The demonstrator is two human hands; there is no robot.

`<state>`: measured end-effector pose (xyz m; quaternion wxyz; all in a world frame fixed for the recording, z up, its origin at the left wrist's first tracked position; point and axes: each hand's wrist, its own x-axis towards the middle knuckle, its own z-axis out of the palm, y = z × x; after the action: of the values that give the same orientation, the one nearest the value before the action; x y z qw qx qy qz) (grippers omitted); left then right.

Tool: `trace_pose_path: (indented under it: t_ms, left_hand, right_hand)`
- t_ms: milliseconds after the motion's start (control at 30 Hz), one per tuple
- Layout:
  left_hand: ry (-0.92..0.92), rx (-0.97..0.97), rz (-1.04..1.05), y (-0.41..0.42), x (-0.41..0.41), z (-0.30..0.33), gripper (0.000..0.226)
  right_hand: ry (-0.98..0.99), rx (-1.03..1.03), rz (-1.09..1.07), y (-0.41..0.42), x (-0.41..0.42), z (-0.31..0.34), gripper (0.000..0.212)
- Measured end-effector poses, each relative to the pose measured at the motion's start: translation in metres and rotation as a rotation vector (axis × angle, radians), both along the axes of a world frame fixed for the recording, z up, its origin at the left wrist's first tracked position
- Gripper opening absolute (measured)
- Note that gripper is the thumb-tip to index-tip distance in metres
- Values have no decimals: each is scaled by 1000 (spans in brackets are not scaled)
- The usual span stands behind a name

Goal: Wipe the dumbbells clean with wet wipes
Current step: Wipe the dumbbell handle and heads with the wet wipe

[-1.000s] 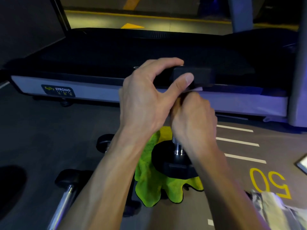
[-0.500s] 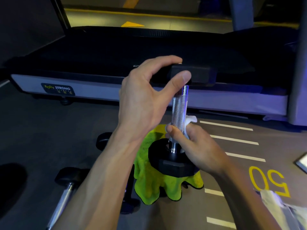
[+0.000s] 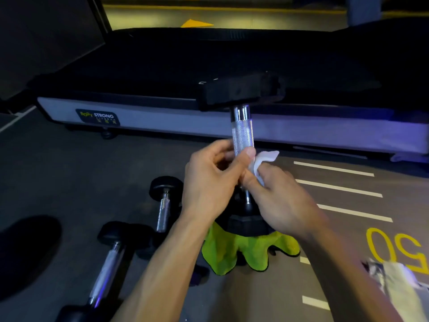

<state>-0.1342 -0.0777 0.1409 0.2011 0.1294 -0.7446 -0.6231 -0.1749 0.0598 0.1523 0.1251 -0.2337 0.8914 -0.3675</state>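
The black-headed dumbbell with a knurled chrome handle (image 3: 242,133) stands upright, its lower head on a lime-green cloth (image 3: 243,254) on the gym floor. The right hand (image 3: 276,201) pinches a white wet wipe (image 3: 262,160) against the handle's lower part; the left hand (image 3: 209,182) grips the handle just beside it (bare shaft runs upward from both).

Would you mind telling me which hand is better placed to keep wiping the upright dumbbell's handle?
Right. The right hand already holds the wet wipe against the handle, while the left hand only steadies it.
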Motion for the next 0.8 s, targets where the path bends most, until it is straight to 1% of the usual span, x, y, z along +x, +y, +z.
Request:
trace_pose_path:
  t_ms: [67,133,233,400,467,533,600,633,700,800]
  left_hand:
    - [-15,32,-16,-1,5,-2,20]
    - [-11,44,-11,-1,8,-4,29]
    - [0,74,-22,-1,12,-7,30]
    - [17,160,2,4,25,-6,23]
    - [6,203,29,4,34,-6,23]
    - [5,271,60,2,45,-7,23]
    - [23,338,95,-3,59,-8,23]
    - [29,360,109,-7,68,-7,24]
    - [14,374,136,-20,89,-9,27]
    - [-64,323,176,-46,128,-15,32]
  right_hand:
    - [12,-64,10,2,4,-3,47]
    - [17,-191,2,4,12,-7,53]
    - [3,-340,-37,4,27,-11,58]
    - [-232,-548,-172,9,44,-17,66]
    - [-269,-637,-228,11,53,-16,55]
    - [-258,-694,-295,14,64,-12,37]
    - [-252,-768,-280,16,74,-11,22]
    - [-241,-772,-266,18,80,-11,20]
    - [-208,-721,-267,23,93,-15,29]
    - [-237,-641,-265,20,118,-22,41]
